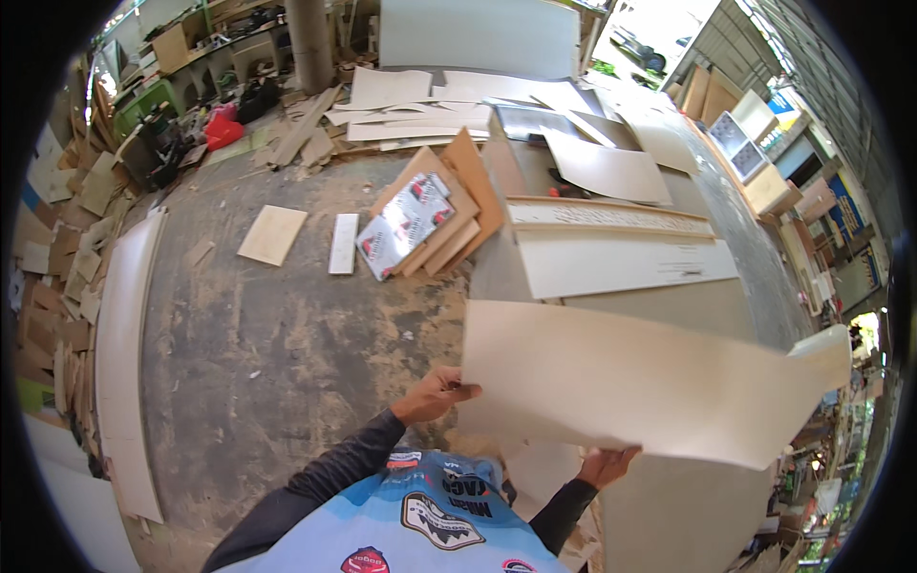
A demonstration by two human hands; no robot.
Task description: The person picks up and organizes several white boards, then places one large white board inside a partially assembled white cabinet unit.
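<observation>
- Beige, thin rectangular board (pixel 621 382): raised in front of the person, toward the right, held by 2 hands.
- Left bare hand (pixel 437 394): pinching the board's left edge.
- Right bare hand (pixel 608 466): grasping the lower edge.
- Beyond the board: 1 long white rectangular panel (pixel 626 265).
- Left of that panel: tilted stack of brown flat boards (pixel 447 234), a shiny silver-and-red printed sheet (pixel 408 222) on top.
- Farther left: 1 narrow white block (pixel 344 244) near 1 pale, four-sided wooden piece (pixel 273 235), on a stained grey surface (pixel 287 334).
</observation>
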